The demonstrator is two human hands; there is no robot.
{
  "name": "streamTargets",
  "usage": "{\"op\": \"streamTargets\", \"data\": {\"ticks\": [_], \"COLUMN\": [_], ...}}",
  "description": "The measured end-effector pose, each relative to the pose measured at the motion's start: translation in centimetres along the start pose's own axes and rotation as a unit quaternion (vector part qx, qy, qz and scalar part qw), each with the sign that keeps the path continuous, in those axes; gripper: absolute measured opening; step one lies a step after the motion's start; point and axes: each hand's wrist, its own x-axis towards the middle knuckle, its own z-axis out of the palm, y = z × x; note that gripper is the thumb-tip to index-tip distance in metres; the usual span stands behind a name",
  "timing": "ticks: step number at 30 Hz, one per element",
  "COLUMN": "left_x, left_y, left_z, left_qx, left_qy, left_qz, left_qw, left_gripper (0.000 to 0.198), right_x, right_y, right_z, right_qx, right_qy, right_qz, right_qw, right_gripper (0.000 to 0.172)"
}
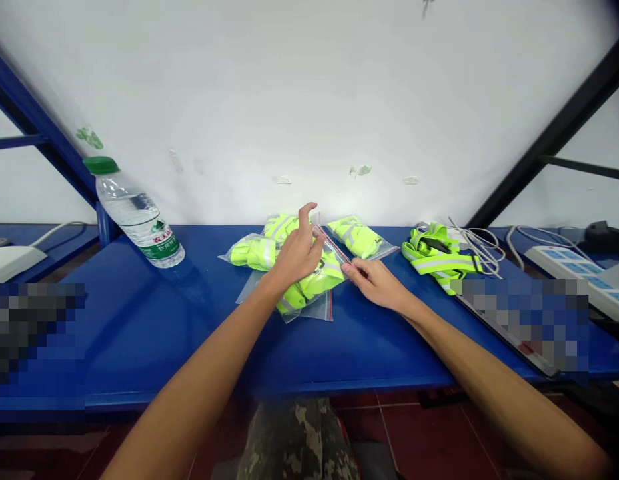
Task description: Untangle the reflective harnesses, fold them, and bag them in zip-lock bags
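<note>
A clear zip-lock bag with a folded neon-yellow reflective strap vest inside is held at its red-lined seal. My left hand closes on the seal's far end between thumb and fingers, with the index finger raised and bent. At the near end, my right hand pinches the seal's corner. Beneath and to the left are other bagged vests, partly hidden by my left hand. Another bagged vest lies just beyond my right hand.
An unbagged reflective vest lies on the blue table at right, near white cables and a partly blurred flat device. A water bottle stands at left. A power strip sits far right; a white wall rises behind.
</note>
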Motion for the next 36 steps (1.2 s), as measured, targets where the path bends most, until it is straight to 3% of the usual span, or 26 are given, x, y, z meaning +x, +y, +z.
{"op": "streamTargets", "data": {"ticks": [9, 15, 36], "left_x": [0.0, -0.1, -0.7], "left_y": [-0.2, 0.4, 2.3], "left_z": [-0.2, 0.1, 0.7], "left_qx": [-0.017, 0.011, 0.006], "left_qy": [0.026, -0.014, -0.058], "left_qz": [-0.009, 0.012, 0.023], "left_qw": [0.999, 1.000, 0.998], "left_gripper": [0.058, 0.055, 0.043], "right_x": [0.0, 0.0, 0.2], "right_y": [0.1, -0.6, -1.2], "right_z": [0.2, 0.7, 1.4], "right_qx": [0.071, 0.077, 0.103], "right_qy": [0.004, 0.037, 0.068], "right_qz": [0.009, -0.001, 0.005], "right_qw": [0.997, 0.996, 0.992], "right_gripper": [0.051, 0.036, 0.030]}}
